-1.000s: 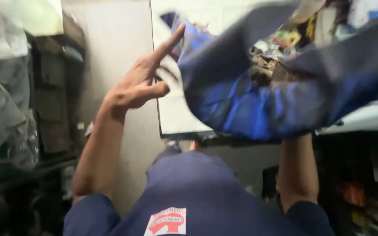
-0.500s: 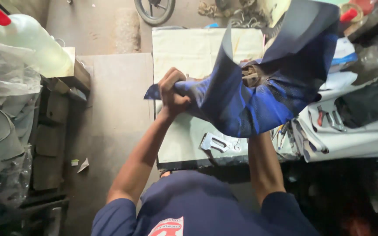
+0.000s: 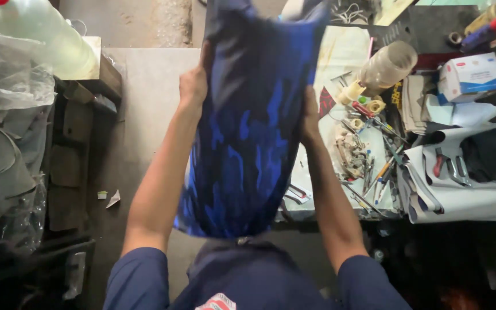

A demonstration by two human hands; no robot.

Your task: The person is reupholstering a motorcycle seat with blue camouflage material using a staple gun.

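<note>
1. At the 10 o'clock corner a clear plastic bottle [image 3: 41, 34] with a red cap lies tilted above crumpled plastic sheeting [image 3: 7, 92].
2. At about 8 o'clock, small paper scraps [image 3: 110, 198] lie on the grey floor [image 3: 144, 97].
3. The left hand [image 3: 193, 86] grips the left edge of a dark garment with blue flame-like patches [image 3: 248, 132]; its fingers are clenched on the cloth, mostly hidden behind it.
4. The garment hangs upright at the centre of the view, between both forearms, in front of the work surface [image 3: 340, 51] and running from 12 o'clock down toward 6 o'clock.
5. The right hand [image 3: 310, 117] holds the garment's right edge, fingers curled around it and tucked out of sight.
6. Just right of that hand, near 2 o'clock, a clear jar [image 3: 387, 66] lies on its side among scattered small tools and pencils [image 3: 368, 166].
7. At 2 o'clock a white and blue box [image 3: 471, 74] sits near pliers [image 3: 448, 167] on pale sheets [image 3: 466, 198].
</note>
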